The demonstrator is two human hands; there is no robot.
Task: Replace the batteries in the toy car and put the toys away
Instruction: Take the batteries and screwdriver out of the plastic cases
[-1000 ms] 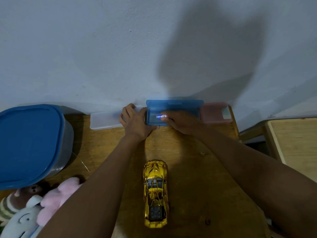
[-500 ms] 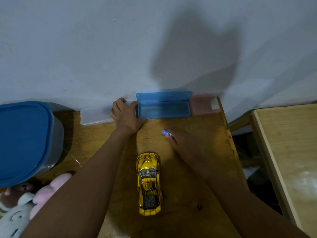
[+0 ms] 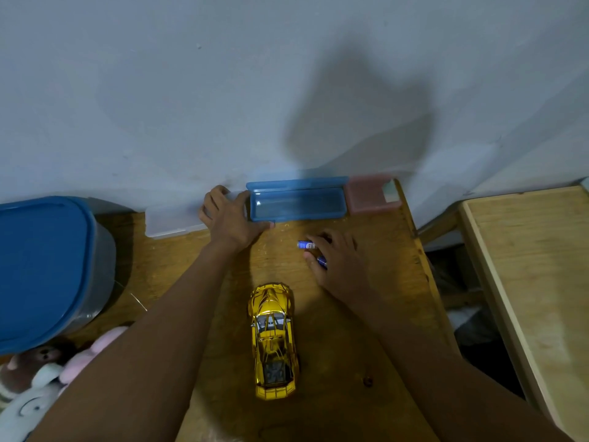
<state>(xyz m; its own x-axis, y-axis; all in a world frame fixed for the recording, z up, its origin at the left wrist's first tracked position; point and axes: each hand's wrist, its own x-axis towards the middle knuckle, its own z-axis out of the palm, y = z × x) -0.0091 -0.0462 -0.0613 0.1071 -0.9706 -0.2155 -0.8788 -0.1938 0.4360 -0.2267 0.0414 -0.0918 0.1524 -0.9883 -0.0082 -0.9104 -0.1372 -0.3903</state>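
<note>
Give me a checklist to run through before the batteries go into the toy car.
1. Batteries in the right hand: ok, two show at the fingertips.
2. Toy car within reach on the table: ok.
3. Car turned over for the battery cover: not ok, roof up.
4. Blue case emptied: ok, open and looks empty.
5. Left hand free: not ok, resting against the case.
6. Battery charge: cannot tell.
</note>
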